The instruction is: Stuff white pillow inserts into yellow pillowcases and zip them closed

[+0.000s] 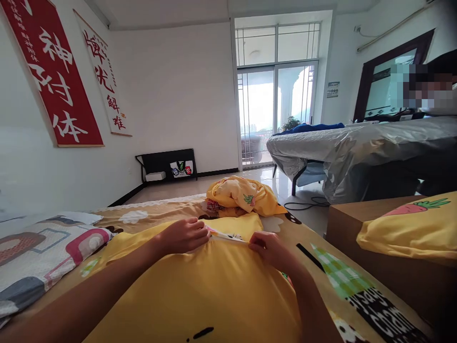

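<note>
A plump yellow pillow in a yellow pillowcase [200,290] lies on the bed right in front of me. My left hand [185,234] is closed, pinching the far open edge of the pillowcase. My right hand [269,248] is closed too, gripping the same edge a little to the right. Between the two hands the edge [228,236] is stretched taut, showing a white printed lining. Beyond the hands sits a crumpled heap of yellow printed fabric [243,195].
A patterned pillow [43,257] lies at my left on the tan printed sheet [335,276]. A wooden bedside unit [360,224] at right carries another yellow cushion [410,228]. Further off stand a plastic-covered bed [357,147], a person behind it, cables on the floor and glass balcony doors.
</note>
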`<state>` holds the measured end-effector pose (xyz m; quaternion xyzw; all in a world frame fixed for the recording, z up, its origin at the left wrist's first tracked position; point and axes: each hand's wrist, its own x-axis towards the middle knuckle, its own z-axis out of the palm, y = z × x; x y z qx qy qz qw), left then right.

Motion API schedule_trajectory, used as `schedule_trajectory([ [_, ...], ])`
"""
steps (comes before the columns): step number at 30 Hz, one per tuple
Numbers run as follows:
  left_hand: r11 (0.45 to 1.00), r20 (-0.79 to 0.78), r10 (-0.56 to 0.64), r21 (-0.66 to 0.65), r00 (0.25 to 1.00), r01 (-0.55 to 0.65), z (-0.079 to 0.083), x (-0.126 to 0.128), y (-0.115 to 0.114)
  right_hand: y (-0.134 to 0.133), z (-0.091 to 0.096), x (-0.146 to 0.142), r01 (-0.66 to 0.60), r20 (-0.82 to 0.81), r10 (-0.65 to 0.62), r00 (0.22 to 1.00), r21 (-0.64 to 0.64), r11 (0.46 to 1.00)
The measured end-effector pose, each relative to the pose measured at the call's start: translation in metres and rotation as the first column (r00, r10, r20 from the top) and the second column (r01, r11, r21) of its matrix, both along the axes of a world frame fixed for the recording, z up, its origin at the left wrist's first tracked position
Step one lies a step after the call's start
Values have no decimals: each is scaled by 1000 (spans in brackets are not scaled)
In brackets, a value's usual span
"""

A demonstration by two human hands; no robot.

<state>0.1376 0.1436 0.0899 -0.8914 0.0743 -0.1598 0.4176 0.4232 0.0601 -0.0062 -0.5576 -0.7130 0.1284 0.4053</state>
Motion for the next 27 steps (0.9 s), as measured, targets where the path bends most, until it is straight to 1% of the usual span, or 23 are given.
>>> schedule_trajectory([
  [2,1000,2,-2,-3,1000,2,-2,-1,-2,-1,1,0,12,21,-12,1000,-4,1000],
  [4,1000,31,10,-24,999,-9,-9,0,-3,-1,2,-3,46,41,-48,998,33,998],
  [5,999,57,21,-44,998,-19,-13,1,-4,-1,2,-7,64,46,-67,997,74,995],
  [7,994,123,64,-100,990,-52,-24,1,-4,1,4,-23,86,59,-100,993,195,977],
  [9,985,177,107,-152,978,-80,-33,1,-4,6,8,-45,71,117,-112,987,311,948],
  [10,983,196,116,-166,974,-83,-37,0,-4,9,11,-56,47,174,-113,978,344,938],
  [13,986,221,100,-155,970,-66,-41,0,-4,20,25,-82,-33,388,-115,914,354,935],
  [15,989,229,84,-140,970,-53,-40,1,-4,26,34,-88,-57,461,-115,880,343,938],
  [16,989,228,79,-137,971,-49,-38,3,-4,28,35,-88,-64,471,-114,875,346,936],
  [18,990,206,71,-133,976,-44,-35,7,-4,33,33,-86,-72,434,-103,895,370,926],
  [22,993,144,9,-118,990,8,-32,17,-4,40,10,-82,-52,241,-64,968,447,893],
  [24,993,119,-15,-112,993,28,-32,23,-3,41,1,-82,-45,179,-41,983,452,891],
  [27,993,74,-8,-115,997,16,-31,37,-3,42,-3,-77,-49,125,-4,992,422,905],
])
